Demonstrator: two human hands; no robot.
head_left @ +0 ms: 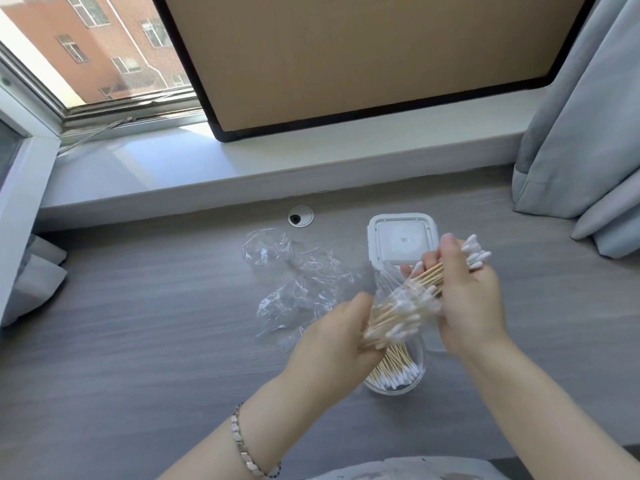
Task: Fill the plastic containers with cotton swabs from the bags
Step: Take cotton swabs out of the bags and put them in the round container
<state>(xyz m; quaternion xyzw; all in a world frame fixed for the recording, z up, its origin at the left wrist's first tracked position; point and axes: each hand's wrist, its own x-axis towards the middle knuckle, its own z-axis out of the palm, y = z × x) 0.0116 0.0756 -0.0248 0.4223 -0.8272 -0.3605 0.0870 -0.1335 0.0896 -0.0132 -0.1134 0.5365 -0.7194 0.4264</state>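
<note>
My left hand (332,337) grips the slippery-looking bag (385,292) while my right hand (471,299) pinches the light, thin swabs (429,277) around their sticks.

Both bare forearms reach in from the near side, angled toward each other. The left hand (332,336) sits lower, its back turned up, fingers curled under the bottom of a clear plastic bag (398,306) of wooden-stemmed, white-tipped cotton swabs (431,276). The right hand (471,303) is higher and just beside it, thumb up on top, fingers wrapped round the upper end of the same slanting bundle. The two hands are close together but not touching.
</note>
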